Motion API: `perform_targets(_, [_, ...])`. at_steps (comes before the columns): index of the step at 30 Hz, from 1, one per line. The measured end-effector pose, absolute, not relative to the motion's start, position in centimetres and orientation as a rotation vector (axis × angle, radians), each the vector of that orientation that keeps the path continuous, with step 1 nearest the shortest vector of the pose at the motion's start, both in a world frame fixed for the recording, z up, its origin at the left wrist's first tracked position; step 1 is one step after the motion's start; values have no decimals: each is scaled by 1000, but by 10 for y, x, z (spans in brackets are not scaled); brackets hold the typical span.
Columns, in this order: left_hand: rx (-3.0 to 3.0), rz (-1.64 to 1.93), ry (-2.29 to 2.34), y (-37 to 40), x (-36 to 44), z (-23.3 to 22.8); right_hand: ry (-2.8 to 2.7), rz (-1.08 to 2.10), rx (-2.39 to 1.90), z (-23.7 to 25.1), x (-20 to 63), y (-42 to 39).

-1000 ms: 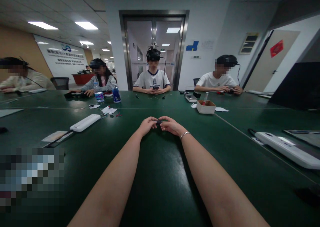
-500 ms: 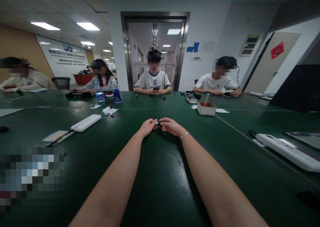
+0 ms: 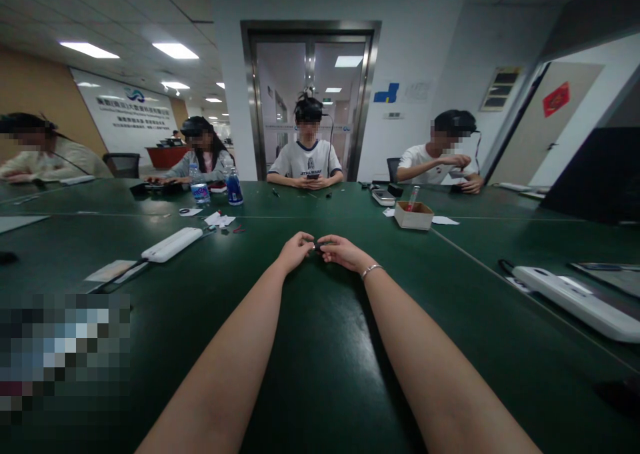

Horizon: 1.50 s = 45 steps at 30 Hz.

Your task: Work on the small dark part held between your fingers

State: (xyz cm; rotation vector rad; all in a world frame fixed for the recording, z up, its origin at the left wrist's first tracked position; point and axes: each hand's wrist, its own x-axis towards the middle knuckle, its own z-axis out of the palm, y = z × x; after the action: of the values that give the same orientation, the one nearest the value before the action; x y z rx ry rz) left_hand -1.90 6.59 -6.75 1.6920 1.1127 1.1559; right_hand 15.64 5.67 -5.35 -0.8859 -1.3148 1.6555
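Observation:
Both my arms reach straight out over the dark green table [image 3: 320, 347]. My left hand [image 3: 295, 251] and my right hand [image 3: 341, 251] meet fingertip to fingertip around a small dark part [image 3: 317, 246], pinched between them just above the tabletop. The part is tiny and mostly hidden by my fingers. A thin bracelet [image 3: 371, 269] circles my right wrist.
A white power strip [image 3: 171, 245] lies to the left, another white strip [image 3: 575, 299] at the right. A small cardboard box [image 3: 413, 215] and two bottles [image 3: 233, 187] stand farther back. Several people sit across the table, handling small things.
My hands stay together on the small part, with only slight finger shifts. The person at the back right has lifted a hand from the table.

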Motion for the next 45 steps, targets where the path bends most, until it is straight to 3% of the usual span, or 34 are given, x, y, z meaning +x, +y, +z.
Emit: perform_targets(45, [1815,1064,1109,62,-18,-66,-1303,1650,-900,-48,155,52])
